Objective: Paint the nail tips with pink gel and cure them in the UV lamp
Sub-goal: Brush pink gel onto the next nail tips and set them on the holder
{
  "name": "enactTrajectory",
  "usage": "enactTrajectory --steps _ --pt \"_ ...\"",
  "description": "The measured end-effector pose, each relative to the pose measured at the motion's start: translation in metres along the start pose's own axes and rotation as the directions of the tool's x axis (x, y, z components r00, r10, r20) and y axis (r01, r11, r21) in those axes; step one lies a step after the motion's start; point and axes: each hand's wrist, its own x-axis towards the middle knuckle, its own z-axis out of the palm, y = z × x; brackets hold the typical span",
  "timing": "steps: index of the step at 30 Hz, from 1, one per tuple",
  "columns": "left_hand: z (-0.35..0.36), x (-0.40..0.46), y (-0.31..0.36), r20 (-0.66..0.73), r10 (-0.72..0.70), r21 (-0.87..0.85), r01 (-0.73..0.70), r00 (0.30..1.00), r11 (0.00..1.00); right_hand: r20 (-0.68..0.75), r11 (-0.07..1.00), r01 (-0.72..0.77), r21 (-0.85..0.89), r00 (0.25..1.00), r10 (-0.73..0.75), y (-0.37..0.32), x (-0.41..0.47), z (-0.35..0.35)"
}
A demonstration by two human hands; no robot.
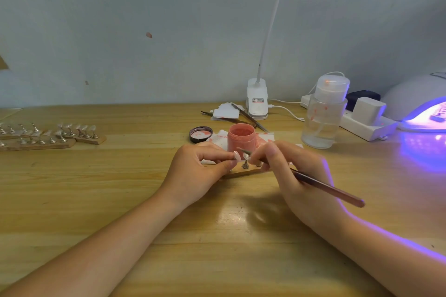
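Note:
My left hand (200, 169) pinches a pale nail tip (237, 155) on its small metal stand, over a wooden strip (243, 172) that holds another metal stand (245, 163). My right hand (289, 171) grips a thin brush (330, 189), whose bristle end points at that nail tip. Just behind the hands stands an open jar of pink gel (241, 137) on a stained paper towel (265, 138). Its dark lid (200, 134) lies to the left. The UV lamp (424, 108) glows purple at the right edge.
Wooden strips with several nail tips on stands (48, 134) lie at the far left. A clear pump bottle (324, 113), a white power strip (362, 120), a clip desk lamp (257, 101), tweezers (248, 117) and white pads (226, 112) sit behind.

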Motion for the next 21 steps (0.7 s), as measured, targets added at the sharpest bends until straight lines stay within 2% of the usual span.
enactTrajectory --steps 3,5,8,12,14,16,19,21 --pt "0.0003 -0.0002 0.0014 -0.005 -0.016 0.014 0.016 1.000 1.000 0.005 0.994 -0.079 0.075 0.997 0.079 0.0005 -0.0014 -0.0002" --pt "-0.0003 0.0002 0.0014 -0.014 -0.013 0.034 0.013 1.000 0.999 -0.018 0.994 -0.046 0.102 0.999 0.048 0.0014 -0.0022 0.0002" --pt "0.0002 0.0000 0.0012 -0.013 -0.002 0.044 0.002 1.000 0.999 0.000 0.999 0.029 -0.038 1.000 -0.029 0.0033 -0.0010 0.0010" --pt "-0.0008 0.0000 0.0020 -0.020 -0.014 0.057 0.015 1.000 0.998 -0.014 0.999 0.026 0.022 1.000 -0.026 0.0031 -0.0020 0.0011" --pt "-0.0015 0.0008 0.0012 -0.025 -0.011 0.064 0.013 1.000 0.998 -0.015 0.995 0.088 -0.044 0.996 -0.089 0.0021 -0.0007 0.0016" --pt "-0.0010 0.0010 0.0004 -0.025 -0.009 0.073 0.010 1.000 0.997 0.000 0.991 0.081 -0.106 0.997 -0.082 0.0036 0.0000 0.0020" --pt "-0.0002 -0.0003 0.0016 -0.024 -0.020 0.074 0.022 1.000 0.997 -0.018 1.000 0.004 -0.027 1.000 -0.004 0.0047 -0.0023 0.0006" --pt "-0.0008 -0.0002 0.0017 -0.028 -0.023 0.070 0.024 0.999 0.997 -0.031 0.997 0.064 -0.038 0.997 -0.066 0.0032 -0.0022 0.0010"
